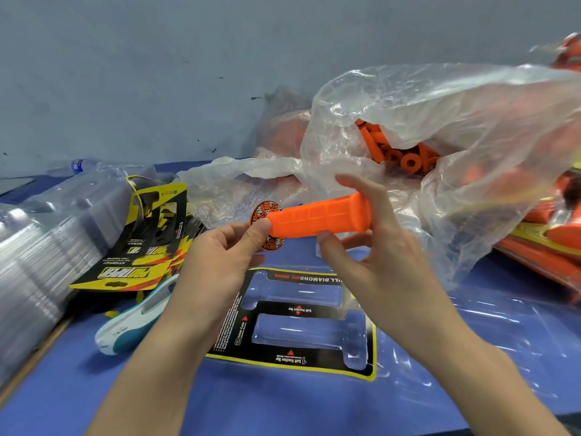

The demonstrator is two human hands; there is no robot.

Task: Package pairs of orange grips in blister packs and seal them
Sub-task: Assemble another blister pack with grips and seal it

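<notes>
Head view | my right hand [377, 256] clasps orange grip [317, 217] | my left hand [220, 259] pinches its printed end | above blister pack [301, 322] on surface [283, 404]

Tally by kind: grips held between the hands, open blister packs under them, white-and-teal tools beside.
Held orange grip, between left hand and right hand: 1
Open blister pack, both cavities empty: 1
White-and-teal tool: 1
Total: 3

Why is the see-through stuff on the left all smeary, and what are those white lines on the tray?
Head view: the stack of clear blisters is blurred and stretched by the wide lens; white streaks on the blister pack are glare; the orange grip looks sharp.
</notes>
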